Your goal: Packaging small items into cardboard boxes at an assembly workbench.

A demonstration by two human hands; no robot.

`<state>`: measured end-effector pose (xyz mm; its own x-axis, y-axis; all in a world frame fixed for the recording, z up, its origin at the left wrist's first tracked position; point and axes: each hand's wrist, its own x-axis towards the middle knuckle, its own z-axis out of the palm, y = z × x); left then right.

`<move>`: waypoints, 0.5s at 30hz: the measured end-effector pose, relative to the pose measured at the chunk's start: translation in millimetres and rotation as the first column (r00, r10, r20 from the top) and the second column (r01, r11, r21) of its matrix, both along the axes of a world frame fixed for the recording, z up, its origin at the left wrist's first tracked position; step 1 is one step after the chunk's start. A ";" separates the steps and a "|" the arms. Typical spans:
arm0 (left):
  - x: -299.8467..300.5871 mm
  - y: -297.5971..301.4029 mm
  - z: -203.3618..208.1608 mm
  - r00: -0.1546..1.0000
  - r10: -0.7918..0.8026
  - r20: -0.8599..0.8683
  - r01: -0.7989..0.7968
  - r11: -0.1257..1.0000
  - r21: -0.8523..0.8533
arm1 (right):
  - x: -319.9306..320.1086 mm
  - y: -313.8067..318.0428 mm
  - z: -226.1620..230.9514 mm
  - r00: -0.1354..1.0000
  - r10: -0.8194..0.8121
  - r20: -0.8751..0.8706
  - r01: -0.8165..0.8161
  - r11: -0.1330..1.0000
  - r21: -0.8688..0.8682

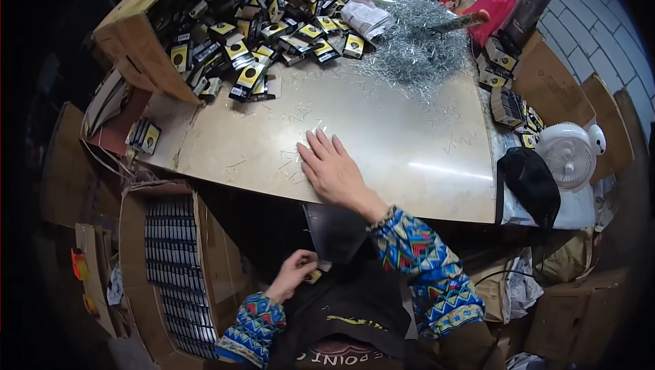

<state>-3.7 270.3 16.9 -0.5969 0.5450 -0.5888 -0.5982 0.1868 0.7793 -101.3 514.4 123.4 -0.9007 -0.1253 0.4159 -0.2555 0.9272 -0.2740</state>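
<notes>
My right hand point(333, 171) lies on the pale tabletop point(402, 151), fingers stretched out, over some thin silvery metal pins point(292, 168). Down by my lap, my left hand point(295, 274) is closed on a small black and yellow box point(313, 276), mostly hidden by the fingers and dark clothing. A large heap of the same silvery pins point(426, 49) rises at the back right of the table. To its left spreads a pile of small black and yellow boxes point(249, 73), some with flaps open.
A big carton point(147, 46) lies tipped at the far left. Below it, another carton point(208, 233) holds packed rows of small boxes. On the right are stacked small boxes point(508, 107), a white fan point(566, 155) and a black cloth item point(531, 182).
</notes>
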 end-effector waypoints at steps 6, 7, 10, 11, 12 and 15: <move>32.9 29.5 13.1 0.946 0.138 0.294 -0.182 0.975 0.128 | 77.9 -29.8 6.5 0.983 -0.156 0.097 0.161 0.986 -0.046; 34.5 32.2 17.9 0.932 0.175 0.318 -0.228 0.964 0.138 | 89.7 -33.4 8.2 0.978 -0.166 0.124 0.174 0.983 -0.056; 37.3 32.6 24.1 0.938 0.217 0.271 -0.258 0.958 0.125 | 117.8 -38.8 31.6 0.967 -0.155 0.202 0.168 0.985 -0.046; 39.2 33.7 27.6 0.925 0.239 0.296 -0.289 0.948 0.135 | 125.3 -34.4 41.3 0.964 -0.089 0.249 0.128 0.981 -0.143; 41.2 31.9 28.4 0.928 0.249 0.275 -0.291 0.949 0.123 | 131.1 -30.6 50.7 0.959 -0.014 0.284 0.087 0.965 -0.247; 46.9 33.7 33.7 0.927 0.277 0.255 -0.314 0.942 0.119 | 141.5 -9.5 60.1 0.964 0.048 0.262 0.113 0.818 -0.564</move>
<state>43.2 304.0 50.6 -0.6023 0.4603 -0.6522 -0.7742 -0.1378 0.6178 40.3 504.9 183.6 -0.9826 0.0930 0.1609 -0.0759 0.5894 -0.8043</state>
